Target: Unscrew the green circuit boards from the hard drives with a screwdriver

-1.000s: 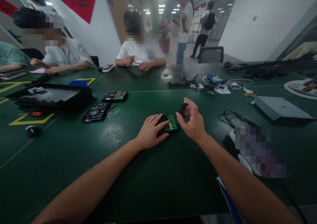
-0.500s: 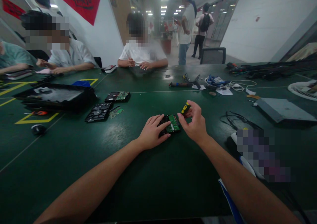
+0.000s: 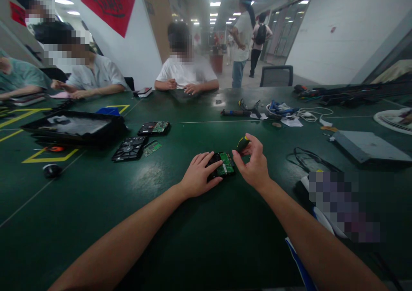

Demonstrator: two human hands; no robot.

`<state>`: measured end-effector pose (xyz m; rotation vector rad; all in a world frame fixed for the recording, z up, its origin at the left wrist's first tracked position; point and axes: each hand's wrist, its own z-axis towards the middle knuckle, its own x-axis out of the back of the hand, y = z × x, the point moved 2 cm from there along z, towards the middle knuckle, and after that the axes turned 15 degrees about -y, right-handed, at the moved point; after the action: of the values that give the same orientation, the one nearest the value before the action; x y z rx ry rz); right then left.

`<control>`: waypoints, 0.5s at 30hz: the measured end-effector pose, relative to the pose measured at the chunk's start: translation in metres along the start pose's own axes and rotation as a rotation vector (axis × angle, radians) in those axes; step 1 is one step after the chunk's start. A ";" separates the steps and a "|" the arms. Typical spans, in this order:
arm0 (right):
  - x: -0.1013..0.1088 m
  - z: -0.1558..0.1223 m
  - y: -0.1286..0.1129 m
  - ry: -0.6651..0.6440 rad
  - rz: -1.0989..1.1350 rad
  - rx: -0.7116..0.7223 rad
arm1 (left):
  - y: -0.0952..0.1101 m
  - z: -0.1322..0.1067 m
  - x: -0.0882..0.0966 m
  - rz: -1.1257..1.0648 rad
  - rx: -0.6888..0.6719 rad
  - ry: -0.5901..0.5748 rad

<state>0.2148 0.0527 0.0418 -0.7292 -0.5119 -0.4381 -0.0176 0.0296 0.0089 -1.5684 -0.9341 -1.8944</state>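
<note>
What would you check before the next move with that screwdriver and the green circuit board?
1. Hard drive steadied: ok, the left hand lies flat on it, on the table.
2. Screwdriver gripped: ok, the right hand pinches its handle.
3. Tip seated in a screw: cannot tell, too small to see.
4. Circuit board facing up: ok, the green side shows.
5. Room around the drive: ok, the black cable lies apart, to the right.

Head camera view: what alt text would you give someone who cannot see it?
The person's left hand rests on a small hard drive, green circuit board up, on a dark green table, while the right hand grips a yellow-and-black screwdriver at its right edge. Other dismantled drives lie to the left; people sit opposite.
</note>
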 end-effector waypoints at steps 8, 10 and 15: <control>0.002 0.000 -0.001 -0.004 -0.002 -0.017 | 0.000 0.000 -0.001 -0.013 -0.002 0.006; 0.002 0.000 -0.002 -0.010 -0.003 -0.020 | 0.000 0.000 0.000 -0.012 -0.003 0.002; 0.002 0.000 -0.004 -0.017 0.001 -0.006 | 0.002 0.000 0.002 -0.008 0.003 -0.014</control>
<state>0.2142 0.0499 0.0452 -0.7397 -0.5260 -0.4330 -0.0168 0.0288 0.0113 -1.5801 -0.9501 -1.8891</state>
